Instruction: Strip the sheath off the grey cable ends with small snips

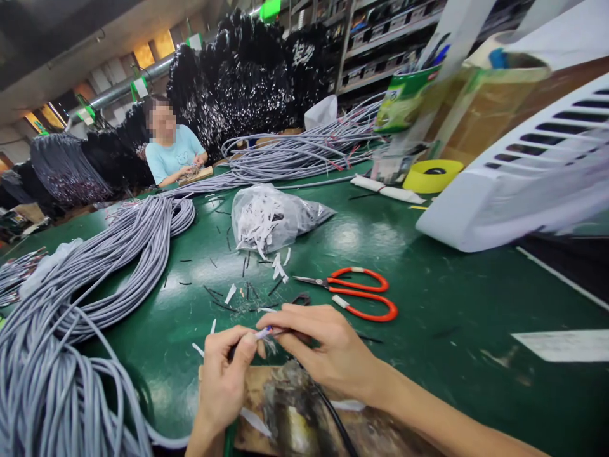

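Observation:
My left hand [227, 371] pinches the pale stripped end of a cable [263, 332] between thumb and forefinger. From the other side, the fingers of my right hand [328, 343] close on the thin wires at its tip, which show a bit of blue and red. Fine loose strands hang just below the fingertips. Under both hands lies a worn wooden board [254, 384] with a dark, scuffed block [297, 412] on it. A black cable [335, 416] runs from beneath my right hand towards the bottom edge.
Orange-handled scissors [364, 292] lie beyond my right hand. A plastic bag [271, 219] of white scraps sits among black and white offcuts. Grey cable bundles [128, 247] fill the left. A yellow tape roll [432, 174] and white vented casing [514, 171] stand right. A person [174, 149] works opposite.

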Demonstrator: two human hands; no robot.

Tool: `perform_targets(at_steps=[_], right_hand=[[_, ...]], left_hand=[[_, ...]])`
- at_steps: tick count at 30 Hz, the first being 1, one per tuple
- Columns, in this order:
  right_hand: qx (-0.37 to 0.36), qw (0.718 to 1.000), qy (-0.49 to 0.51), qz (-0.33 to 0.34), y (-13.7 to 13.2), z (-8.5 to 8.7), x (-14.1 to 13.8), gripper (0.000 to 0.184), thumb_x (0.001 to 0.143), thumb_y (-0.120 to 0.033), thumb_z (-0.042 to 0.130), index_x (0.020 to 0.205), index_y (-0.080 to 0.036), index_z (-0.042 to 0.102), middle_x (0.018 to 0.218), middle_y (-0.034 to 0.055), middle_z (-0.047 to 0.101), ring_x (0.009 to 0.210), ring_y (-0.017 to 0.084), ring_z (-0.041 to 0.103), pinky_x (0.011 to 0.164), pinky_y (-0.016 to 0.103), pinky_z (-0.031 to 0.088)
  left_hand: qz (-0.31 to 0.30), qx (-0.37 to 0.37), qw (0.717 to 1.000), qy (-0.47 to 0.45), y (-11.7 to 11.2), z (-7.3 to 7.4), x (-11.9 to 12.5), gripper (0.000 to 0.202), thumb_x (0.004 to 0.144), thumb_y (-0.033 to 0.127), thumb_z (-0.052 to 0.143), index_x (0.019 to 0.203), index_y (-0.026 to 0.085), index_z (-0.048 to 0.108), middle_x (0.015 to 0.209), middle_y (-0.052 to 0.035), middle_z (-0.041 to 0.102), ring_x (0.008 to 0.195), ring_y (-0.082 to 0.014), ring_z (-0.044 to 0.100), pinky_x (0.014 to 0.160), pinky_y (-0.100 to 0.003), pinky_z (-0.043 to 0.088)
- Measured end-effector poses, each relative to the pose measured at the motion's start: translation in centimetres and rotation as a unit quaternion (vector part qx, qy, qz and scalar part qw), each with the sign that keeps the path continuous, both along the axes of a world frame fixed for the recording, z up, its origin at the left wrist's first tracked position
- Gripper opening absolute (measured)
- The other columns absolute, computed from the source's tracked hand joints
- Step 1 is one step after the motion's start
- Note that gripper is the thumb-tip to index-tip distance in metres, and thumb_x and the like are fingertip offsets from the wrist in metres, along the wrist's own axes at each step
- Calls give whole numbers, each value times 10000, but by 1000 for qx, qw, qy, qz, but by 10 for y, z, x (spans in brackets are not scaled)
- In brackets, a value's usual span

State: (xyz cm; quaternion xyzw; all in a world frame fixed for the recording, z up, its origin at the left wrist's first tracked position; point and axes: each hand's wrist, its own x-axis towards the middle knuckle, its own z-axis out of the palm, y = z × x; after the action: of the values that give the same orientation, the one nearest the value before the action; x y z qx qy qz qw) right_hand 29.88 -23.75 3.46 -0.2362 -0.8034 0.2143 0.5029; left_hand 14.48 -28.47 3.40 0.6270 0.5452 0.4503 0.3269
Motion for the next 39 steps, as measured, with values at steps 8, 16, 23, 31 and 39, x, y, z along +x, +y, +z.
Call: perform_targets(at_steps=[8, 16, 23, 31, 39], right_hand=[[-327, 941, 29, 86, -1, 5, -6, 242, 760, -275, 501, 718, -107, 669, 563, 17, 562, 469, 91, 390, 429, 205, 302], [-256, 964, 11, 71, -7, -1, -13, 268, 794, -273, 462, 616, -127, 600, 481, -44, 346, 449, 75, 257, 422, 221, 231], [-398, 909, 82, 94, 1, 4, -2, 231, 701, -358, 557, 642, -138, 592, 484, -44, 402, 439, 69, 274, 401, 215, 209], [-450, 888, 25, 92, 14, 7, 2, 175, 597, -290, 513, 514, -140, 550, 480, -18, 477, 490, 90, 375, 483, 224, 298], [-377, 921, 7, 95, 7, 11, 6, 119, 621, -259, 507, 556, -161, 486, 489, -62, 328, 459, 65, 261, 427, 209, 192]], left_hand=[[81, 114, 985, 98, -6, -3, 6, 320, 883, 275, 444, 665, 147, 640, 560, -12, 573, 519, -119, 513, 494, -208, 381], [151, 335, 895, 253, -4, -7, 9, 151, 835, 85, 491, 844, 121, 638, 617, -35, 643, 485, -109, 540, 477, -204, 409], [79, 222, 921, 311, -1, -11, 9, 236, 894, 166, 421, 889, 165, 658, 634, -30, 593, 523, -127, 538, 526, -225, 405], [-27, 148, 966, 211, -5, -8, 6, 258, 860, 203, 444, 760, 155, 677, 554, -21, 556, 480, -115, 476, 472, -220, 333], [61, -41, 994, -85, -7, -15, -1, 330, 826, 413, 500, 788, 121, 649, 576, -12, 525, 490, -106, 443, 450, -200, 321]])
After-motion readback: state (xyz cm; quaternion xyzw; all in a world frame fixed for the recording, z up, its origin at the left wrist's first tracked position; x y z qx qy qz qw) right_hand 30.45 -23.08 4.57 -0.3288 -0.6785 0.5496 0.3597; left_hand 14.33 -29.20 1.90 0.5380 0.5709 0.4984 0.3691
